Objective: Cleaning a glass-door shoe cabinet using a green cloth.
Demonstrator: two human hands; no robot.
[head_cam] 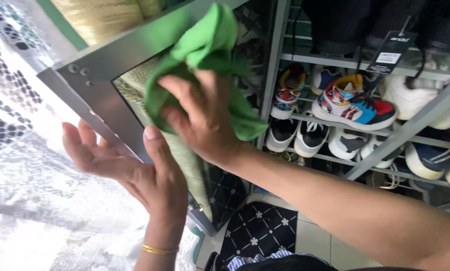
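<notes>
Green cloth (205, 50) pressed on framed mirror (99, 65) by right hand (205, 120).

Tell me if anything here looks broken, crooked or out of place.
Nothing stands out. The right hand presses a green cloth on the framed glass panel, the left hand steadies its edge, and shoes sit on the rack.

The green cloth (205, 60) is soft and bunched, pressed flat under my right hand (205, 120) against the mirror (134, 90), its upper end bulging up over the mirror's top frame. The mirror is a silver-framed pane, tilted, its left frame edge resting against the open palm of my left hand (129, 170).
</notes>
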